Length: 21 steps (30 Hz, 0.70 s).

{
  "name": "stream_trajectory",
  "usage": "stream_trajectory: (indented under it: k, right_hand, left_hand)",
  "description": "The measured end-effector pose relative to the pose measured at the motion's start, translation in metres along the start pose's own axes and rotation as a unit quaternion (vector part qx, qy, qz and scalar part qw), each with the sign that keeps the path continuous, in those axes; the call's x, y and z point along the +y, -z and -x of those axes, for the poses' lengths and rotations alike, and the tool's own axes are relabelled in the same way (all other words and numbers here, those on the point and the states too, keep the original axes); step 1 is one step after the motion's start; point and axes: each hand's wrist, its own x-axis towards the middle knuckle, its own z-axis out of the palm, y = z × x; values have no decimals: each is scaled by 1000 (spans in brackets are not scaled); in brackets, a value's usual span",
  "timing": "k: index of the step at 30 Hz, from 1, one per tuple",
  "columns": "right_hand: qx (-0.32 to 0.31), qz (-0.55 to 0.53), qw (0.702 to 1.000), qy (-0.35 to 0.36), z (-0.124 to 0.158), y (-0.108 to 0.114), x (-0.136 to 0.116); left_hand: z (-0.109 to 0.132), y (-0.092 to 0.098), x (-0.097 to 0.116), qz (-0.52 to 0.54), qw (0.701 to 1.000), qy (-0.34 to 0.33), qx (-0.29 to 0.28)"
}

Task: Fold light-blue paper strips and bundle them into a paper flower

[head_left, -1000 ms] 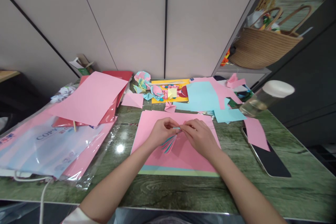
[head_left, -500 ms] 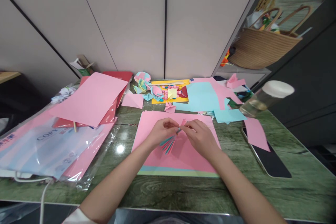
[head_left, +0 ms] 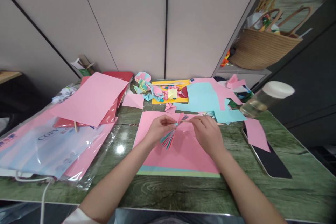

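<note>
My left hand (head_left: 162, 129) pinches a pleated paper piece (head_left: 168, 139) near its middle; its pink, teal and dark folds fan out below, with a smaller fan above. My right hand (head_left: 207, 132) is closed on a thin wooden stick (head_left: 187, 121), which reaches left to the pinched middle of the pleats. Both hands are above a stack of large pink sheets (head_left: 183, 161) with blue and green sheets showing at its front edge. Whether the stick touches the pleats is too small to tell.
Left lie a loose pink sheet (head_left: 91, 98) and a plastic paper bag (head_left: 52, 147). Folded paper shapes (head_left: 143, 85), a yellow tray (head_left: 157, 101) and blue paper (head_left: 203, 96) are behind. A phone (head_left: 273, 161) and lidded bottle (head_left: 258, 101) stand right.
My right hand has moved right, away from my left hand, and the stick now shows between them. The pleated piece has shifted slightly, and its upper fan shows more.
</note>
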Motion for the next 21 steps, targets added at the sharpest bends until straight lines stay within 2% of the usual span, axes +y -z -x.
stream_trajectory:
  k: [3, 7, 16, 21]
  right_hand:
    - [-14, -99, 987, -125, -3, 2, 2]
    - [-70, -257, 933, -243, -6, 1, -1]
    - [-74, -469, 805, -356, -8, -4, -4]
    - [-56, -505, 776, -373, -7, -2, -2]
  left_hand:
    - [1, -2, 1, -13, 999, -32, 16]
    - [6, -10, 5, -49, 998, -40, 7]
    - [11, -22, -6, -90, 993, -76, -19]
    - [10, -24, -7, -86, 992, -91, -24]
